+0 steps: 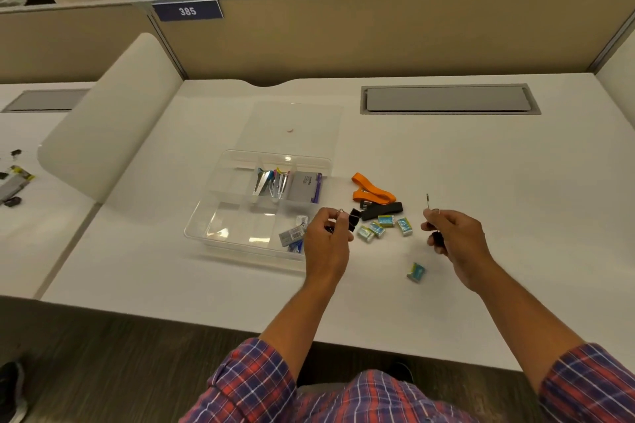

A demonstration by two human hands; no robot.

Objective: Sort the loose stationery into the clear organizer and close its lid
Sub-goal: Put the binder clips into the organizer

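Head view, looking down: the white desk fills the middle of the frame, and on it, centre-left, sits my clear plastic divided organizer, its transparent lid lying flat on the desk behind it, toward the top. So the lid is not yet on. Some sorting shows: metal and coloured clips and a grey staple box lie in the upper compartments, small grey packets in the lower right one.

Right of the organizer, loose things wait: an orange strap-like piece, a black flat piece, and small teal-and-yellow boxes, one teal box lying apart, lower right.

My left hand pinches a black binder clip by its wire handle, just right of the organizer's edge. My right hand curls its fingers around something small and dark with a thin metal wire sticking up; I cannot tell what. I judge the job roughly half done.
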